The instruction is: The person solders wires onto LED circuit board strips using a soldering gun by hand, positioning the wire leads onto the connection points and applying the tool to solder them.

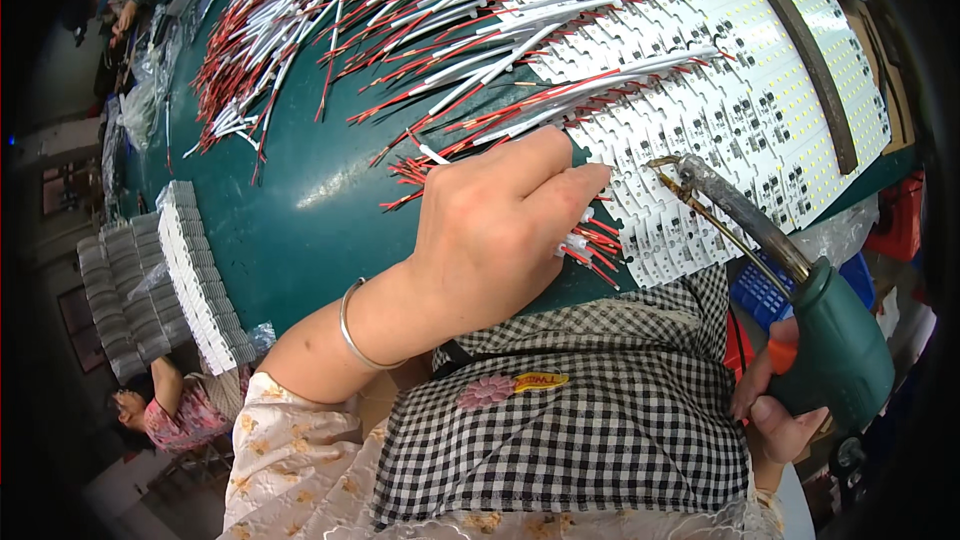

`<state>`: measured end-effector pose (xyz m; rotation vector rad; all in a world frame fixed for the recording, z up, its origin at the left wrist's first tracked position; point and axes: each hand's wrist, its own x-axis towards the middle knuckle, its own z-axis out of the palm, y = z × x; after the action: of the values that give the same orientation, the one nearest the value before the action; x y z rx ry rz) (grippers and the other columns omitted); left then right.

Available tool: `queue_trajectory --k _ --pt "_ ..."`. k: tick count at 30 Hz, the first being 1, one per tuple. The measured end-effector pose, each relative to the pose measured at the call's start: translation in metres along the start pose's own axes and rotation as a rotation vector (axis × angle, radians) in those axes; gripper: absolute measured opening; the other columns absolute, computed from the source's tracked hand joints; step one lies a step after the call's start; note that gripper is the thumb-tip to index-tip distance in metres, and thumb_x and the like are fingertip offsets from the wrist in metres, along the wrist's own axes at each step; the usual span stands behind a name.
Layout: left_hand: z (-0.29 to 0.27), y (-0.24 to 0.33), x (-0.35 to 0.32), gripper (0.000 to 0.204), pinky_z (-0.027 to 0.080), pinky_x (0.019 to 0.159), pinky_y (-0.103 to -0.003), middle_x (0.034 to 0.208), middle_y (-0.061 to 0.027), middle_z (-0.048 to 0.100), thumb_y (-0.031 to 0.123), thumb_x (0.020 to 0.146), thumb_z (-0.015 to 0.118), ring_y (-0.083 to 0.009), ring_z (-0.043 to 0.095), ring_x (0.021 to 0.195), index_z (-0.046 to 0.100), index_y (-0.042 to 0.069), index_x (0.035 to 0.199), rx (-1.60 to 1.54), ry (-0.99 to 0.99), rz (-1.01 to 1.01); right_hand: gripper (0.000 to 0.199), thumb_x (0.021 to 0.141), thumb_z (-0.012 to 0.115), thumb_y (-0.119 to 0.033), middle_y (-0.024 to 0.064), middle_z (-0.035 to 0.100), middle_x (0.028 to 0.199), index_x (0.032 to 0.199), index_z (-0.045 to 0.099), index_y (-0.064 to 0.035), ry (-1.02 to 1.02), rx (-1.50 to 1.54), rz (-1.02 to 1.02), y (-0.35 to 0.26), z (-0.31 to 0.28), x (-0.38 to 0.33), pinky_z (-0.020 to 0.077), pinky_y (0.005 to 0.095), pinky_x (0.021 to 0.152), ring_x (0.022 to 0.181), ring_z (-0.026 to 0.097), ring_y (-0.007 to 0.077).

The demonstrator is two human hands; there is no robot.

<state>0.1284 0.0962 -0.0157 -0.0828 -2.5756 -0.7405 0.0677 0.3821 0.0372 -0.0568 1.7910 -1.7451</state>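
Observation:
My left hand (490,225) is closed, its thumb and fingers pressed together beside the near left edge of the white circuit boards (650,225). Short red and white wires (592,243) stick out from under its fingers. In my right hand (783,422) is a green soldering gun (835,345), held by its handle at the lower right. Its metal tip (663,162) hovers over or touches the boards, right of my left hand; I cannot tell which. A thin brass-coloured tube runs along its barrel.
Red and white wires (290,30) lie in heaps across the green table (340,200), some over the boards. A dark bar (800,35) crosses the boards. Stacked white boards (200,280) stand at the left edge. A blue basket (758,292) sits below the table's right side. Another person (190,415) is lower left.

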Motion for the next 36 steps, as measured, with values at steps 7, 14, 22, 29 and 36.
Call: queue_trajectory --k 7,14,22,29,36 --pt "0.001 0.006 0.002 0.039 0.042 0.045 -0.026 0.066 -0.0045 0.054 -0.009 0.054 0.067 -0.0158 0.055 0.054 0.066 0.004 0.091 -0.044 -0.016 -0.046 0.065 0.07 0.071 -0.015 0.0068 0.048 0.055 0.12 0.039 0.012 0.008 0.004 -0.03 0.003 0.001 -0.001 0.0393 0.0231 0.038 0.04 0.045 0.0128" --pt "0.005 0.005 0.004 0.042 0.044 0.046 -0.028 0.068 -0.005 0.054 -0.01 0.053 0.066 -0.0181 0.055 0.055 0.063 0.004 0.093 -0.045 -0.028 -0.062 0.065 0.071 0.072 -0.013 0.0082 0.05 0.06 0.121 0.039 0.0116 0.051 0.005 -0.062 0.01 -0.003 -0.006 0.0403 0.0233 0.039 0.043 0.047 0.013" --pt "0.004 0.011 -0.002 0.049 0.046 0.05 -0.029 0.072 -0.0056 0.054 -0.012 0.051 0.063 -0.0197 0.058 0.061 0.061 0.003 0.097 0.003 -0.07 -0.091 0.065 0.071 0.074 -0.012 0.0078 0.05 0.064 0.121 0.04 0.0118 -0.008 0.019 0.01 0.0 0.004 -0.002 0.0408 0.023 0.04 0.044 0.047 0.0121" --pt "0.001 0.012 0.003 0.045 0.045 0.051 -0.028 0.072 -0.0065 0.053 -0.013 0.052 0.063 -0.0191 0.057 0.06 0.061 0.003 0.095 -0.067 -0.082 -0.132 0.066 0.071 0.075 -0.014 0.0075 0.05 0.063 0.12 0.04 0.0118 0.007 0.009 0.023 -0.001 0.006 -0.002 0.0411 0.0228 0.04 0.044 0.048 0.0122" --pt "-0.025 0.043 0.018 0.023 0.043 0.05 -0.024 0.073 -0.0088 0.06 -0.011 0.064 0.058 -0.0152 0.056 0.059 0.06 -0.006 0.086 -0.363 -0.116 0.025 0.069 0.072 0.073 -0.009 0.0087 0.055 0.072 0.128 0.035 0.0079 -0.013 -0.105 -0.229 0.002 0.023 0.025 0.0455 0.0216 0.05 0.054 0.053 0.0127"
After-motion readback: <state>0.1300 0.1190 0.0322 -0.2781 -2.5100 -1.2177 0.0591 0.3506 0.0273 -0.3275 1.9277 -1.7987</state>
